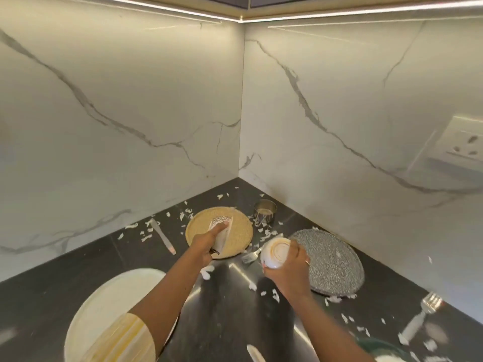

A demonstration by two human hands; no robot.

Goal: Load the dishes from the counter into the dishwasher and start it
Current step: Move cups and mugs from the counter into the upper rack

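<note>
My left hand (209, 237) grips a white patterned cup (222, 231), tilted over a round tan plate (240, 231) lying on the dark counter. To its right, my right hand (290, 265) holds a small white bowl (277, 252) turned so that its underside faces me. A grey speckled plate (334, 262) lies just right of that hand. A large cream plate (109, 304) sits near the front left, partly hidden by my left arm. A small steel cup (265, 210) stands near the corner. The dishwasher is out of view.
White scraps are scattered over the counter (224, 296). A knife (162, 235) lies left of the tan plate. One fork (251, 256) lies between the plates, another fork (423, 314) at the right. Marble walls meet in a corner behind; a socket (465, 145) sits on the right wall.
</note>
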